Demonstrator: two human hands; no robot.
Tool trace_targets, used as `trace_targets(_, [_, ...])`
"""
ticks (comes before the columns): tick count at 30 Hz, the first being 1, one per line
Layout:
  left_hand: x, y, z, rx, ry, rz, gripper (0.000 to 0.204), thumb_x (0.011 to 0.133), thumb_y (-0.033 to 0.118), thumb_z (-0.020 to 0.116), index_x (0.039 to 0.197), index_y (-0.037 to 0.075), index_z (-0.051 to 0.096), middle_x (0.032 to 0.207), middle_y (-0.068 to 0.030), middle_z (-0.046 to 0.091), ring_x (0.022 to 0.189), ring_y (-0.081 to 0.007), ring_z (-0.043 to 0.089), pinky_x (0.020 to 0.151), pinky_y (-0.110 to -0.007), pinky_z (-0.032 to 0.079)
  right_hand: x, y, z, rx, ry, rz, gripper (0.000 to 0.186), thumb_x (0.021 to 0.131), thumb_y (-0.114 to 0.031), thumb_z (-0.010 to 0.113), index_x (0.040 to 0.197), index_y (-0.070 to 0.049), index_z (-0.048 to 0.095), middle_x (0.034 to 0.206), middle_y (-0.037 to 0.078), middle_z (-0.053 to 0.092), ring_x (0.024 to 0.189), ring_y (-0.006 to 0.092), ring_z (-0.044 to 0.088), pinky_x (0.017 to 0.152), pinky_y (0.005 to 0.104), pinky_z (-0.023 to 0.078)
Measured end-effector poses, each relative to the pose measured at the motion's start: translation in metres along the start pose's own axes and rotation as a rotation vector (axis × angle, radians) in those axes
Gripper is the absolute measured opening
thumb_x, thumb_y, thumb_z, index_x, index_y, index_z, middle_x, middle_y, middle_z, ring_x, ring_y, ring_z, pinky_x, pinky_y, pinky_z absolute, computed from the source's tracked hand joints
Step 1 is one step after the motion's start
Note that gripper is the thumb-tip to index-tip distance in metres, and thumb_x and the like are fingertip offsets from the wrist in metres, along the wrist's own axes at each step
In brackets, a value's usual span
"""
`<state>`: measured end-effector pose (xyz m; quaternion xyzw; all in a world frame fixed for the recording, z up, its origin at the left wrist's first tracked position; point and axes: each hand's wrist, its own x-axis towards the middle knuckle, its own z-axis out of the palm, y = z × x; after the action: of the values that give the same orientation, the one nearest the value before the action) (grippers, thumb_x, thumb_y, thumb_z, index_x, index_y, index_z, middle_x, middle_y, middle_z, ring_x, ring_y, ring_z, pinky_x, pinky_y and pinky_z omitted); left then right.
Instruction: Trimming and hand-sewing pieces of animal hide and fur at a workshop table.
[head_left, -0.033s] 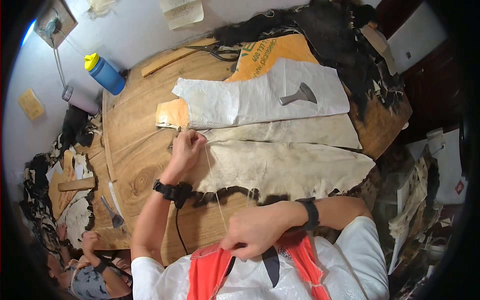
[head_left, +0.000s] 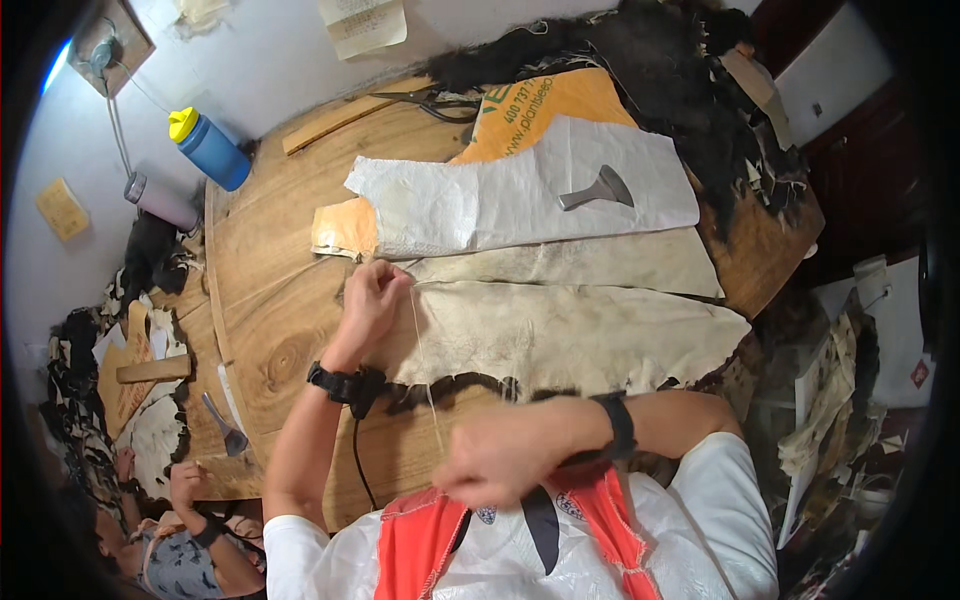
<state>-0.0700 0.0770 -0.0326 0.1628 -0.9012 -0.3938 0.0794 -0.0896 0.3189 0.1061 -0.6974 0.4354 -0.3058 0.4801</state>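
Note:
My left hand (head_left: 375, 295) pinches the left end of a pale hide strip (head_left: 565, 335) where it meets a second pale strip (head_left: 620, 265); its fingertips partly hide what they grip. A thin thread (head_left: 432, 405) runs from there down to my right hand (head_left: 495, 450), which is motion-blurred, curled around the thread near my red-trimmed clothing. Dark fur shows along the lower strip's bottom edge. Above the strips lie a white pattern sheet (head_left: 440, 200), an orange piece (head_left: 340, 230) and a metal hand tool (head_left: 595, 192) resting on the sheet.
Dark fur scraps (head_left: 720, 150), black scissors (head_left: 430, 108), a wooden strip (head_left: 335, 125), a blue bottle (head_left: 215, 150) and a grey tumbler (head_left: 160, 200) line the back and left. Another person's hand (head_left: 185, 485) is at lower left, near a scraper (head_left: 228, 430). More scraps hang at right (head_left: 830, 390).
My right hand has shifted slightly leftward and is now blurred, with the thread moving along. My left hand stays in place at the strips.

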Motion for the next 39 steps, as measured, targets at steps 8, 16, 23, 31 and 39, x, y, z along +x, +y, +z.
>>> trace_targets(8, [-0.041, 0.031, -0.013, -0.443, -0.258, 0.263, 0.026, 0.084, 0.025, 0.078, 0.102, 0.006, 0.077, 0.086, -0.0093, 0.061, 0.085, -0.0233, 0.055, 0.08, -0.037, 0.048, -0.016, 0.105, -0.016, -0.247, 0.844, 0.559, 0.025, 0.091, -0.028, 0.061, 0.083, -0.005, 0.068, 0.07, 0.016, 0.065, 0.065, 0.0302, 0.066, 0.063, 0.0403, 0.052])
trace_targets(16, [-0.003, -0.004, -0.001, -0.057, -0.008, -0.01, 0.014, 0.087, 0.011, 0.073, 0.096, 0.001, 0.073, 0.087, -0.0075, 0.062, 0.084, -0.0211, 0.06, 0.076, -0.032, 0.047, 0.004, 0.01, 0.011, -0.246, 0.236, 0.119, 0.019, 0.086, -0.023, 0.06, 0.078, -0.006, 0.063, 0.064, 0.019, 0.063, 0.062, 0.039, 0.065, 0.058, 0.05, 0.052])
trace_targets(23, [-0.048, 0.053, -0.022, -0.314, -0.458, 0.408, 0.033, 0.08, 0.024, 0.081, 0.109, 0.009, 0.078, 0.094, -0.0043, 0.063, 0.091, -0.0246, 0.051, 0.091, -0.035, 0.045, -0.015, 0.1, -0.03, 0.144, 1.018, 0.407, 0.025, 0.092, -0.026, 0.061, 0.081, -0.004, 0.067, 0.074, 0.015, 0.069, 0.07, 0.0329, 0.068, 0.063, 0.0413, 0.052])
trace_targets(31, [-0.003, 0.015, -0.004, 0.077, -0.003, 0.115, 0.013, 0.085, 0.013, 0.073, 0.092, 0.002, 0.074, 0.088, -0.0069, 0.061, 0.089, -0.0195, 0.056, 0.08, -0.031, 0.045, -0.023, 0.04, 0.017, -0.405, 0.557, 0.249, 0.016, 0.087, -0.019, 0.062, 0.077, -0.007, 0.058, 0.059, 0.015, 0.058, 0.053, 0.0353, 0.059, 0.05, 0.0453, 0.047])
trace_targets(39, [0.002, 0.015, 0.004, -0.191, -0.035, 0.172, 0.011, 0.079, 0.003, 0.073, 0.088, 0.009, 0.076, 0.085, -0.0041, 0.063, 0.09, -0.0232, 0.055, 0.082, -0.033, 0.045, -0.068, -0.009, 0.0, -0.076, 0.608, 0.24, 0.016, 0.083, -0.014, 0.063, 0.073, -0.004, 0.056, 0.059, 0.015, 0.054, 0.053, 0.0347, 0.056, 0.051, 0.0425, 0.044])
